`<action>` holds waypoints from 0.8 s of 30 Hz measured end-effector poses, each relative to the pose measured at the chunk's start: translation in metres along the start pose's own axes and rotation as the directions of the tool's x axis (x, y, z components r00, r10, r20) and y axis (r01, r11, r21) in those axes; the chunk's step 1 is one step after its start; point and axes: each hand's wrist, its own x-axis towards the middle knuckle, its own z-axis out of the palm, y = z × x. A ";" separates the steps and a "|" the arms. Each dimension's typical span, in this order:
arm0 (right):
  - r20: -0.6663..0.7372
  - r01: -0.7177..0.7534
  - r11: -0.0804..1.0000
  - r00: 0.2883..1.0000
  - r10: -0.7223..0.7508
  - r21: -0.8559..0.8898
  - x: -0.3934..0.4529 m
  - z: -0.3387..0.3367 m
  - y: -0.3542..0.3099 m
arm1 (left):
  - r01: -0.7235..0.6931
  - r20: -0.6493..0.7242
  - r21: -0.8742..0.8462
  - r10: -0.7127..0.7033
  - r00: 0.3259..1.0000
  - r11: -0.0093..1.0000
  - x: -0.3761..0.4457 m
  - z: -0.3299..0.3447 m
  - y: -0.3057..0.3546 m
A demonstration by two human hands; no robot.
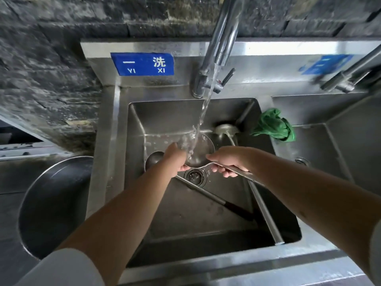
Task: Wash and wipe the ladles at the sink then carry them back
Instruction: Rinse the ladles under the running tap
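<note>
Three ladles in sink (266, 129) | I hold one ladle (203, 150) bowl-up under faucet (220, 38) stream to rinse | right hand (228, 161) grips handle | left hand (178, 158) fingers curl on bowl rim, steadying | green cloth (274, 124) waits on divider for wiping

**Soft daylight, blurred corners**

Even, diffuse light falls from above and behind the camera, bright on the steel backsplash (268, 48) and dimmer down in the sink basin (185, 112), whose near wall lies in deep shadow. Glare streaks the faucet (222, 38) and the basin rim. The wide-angle lens bends straight edges outward. The second blue sign (325, 64) and the right-hand tap (350, 75) are smeared by blur; the running water (204, 112) is streaked.
</note>
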 end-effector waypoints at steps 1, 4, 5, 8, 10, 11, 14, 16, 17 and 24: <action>-0.044 -0.003 1.000 0.999 0.002 -0.011 0.003 0.002 0.000 | 0.014 0.013 -0.021 -0.014 1.000 1.000 -0.004 0.003 -0.003; -0.148 0.062 0.997 0.987 -0.067 -0.040 0.017 0.013 0.000 | 0.047 0.072 -0.060 -0.043 0.996 0.997 -0.012 0.006 -0.016; -0.165 0.088 0.989 0.980 -0.107 -0.122 0.018 0.017 -0.003 | 0.049 0.076 -0.059 -0.044 0.996 0.997 -0.015 0.004 -0.019; -0.269 0.121 0.882 0.926 -0.266 -0.454 0.016 0.025 -0.010 | 0.021 0.024 -0.001 -0.021 1.000 1.000 -0.018 -0.004 -0.022; -0.308 0.087 0.841 0.907 -0.289 -0.534 0.020 0.028 -0.012 | -0.126 -0.064 0.264 0.147 0.987 0.956 -0.016 -0.014 -0.020; -0.329 0.077 0.843 0.899 -0.290 -0.533 0.025 0.032 -0.009 | -0.209 -0.085 0.404 0.264 0.961 0.891 -0.013 -0.018 -0.018; -0.428 0.026 0.903 0.874 -0.229 -0.428 0.021 0.040 -0.013 | -0.320 -0.054 0.622 0.448 0.893 0.714 -0.015 -0.022 -0.009; -0.451 -0.016 0.895 0.868 -0.209 -0.446 0.022 0.035 -0.012 | -0.300 -0.041 0.687 0.447 0.893 0.662 -0.019 -0.020 -0.005; -0.447 -0.046 0.875 0.872 -0.199 -0.481 0.021 0.032 -0.012 | -0.290 -0.029 0.701 0.433 0.901 0.652 -0.022 -0.020 -0.004; -0.430 -0.084 0.778 0.867 -0.251 -0.623 0.010 0.021 -0.012 | -0.297 0.059 0.473 0.307 0.950 0.830 -0.030 -0.017 -0.007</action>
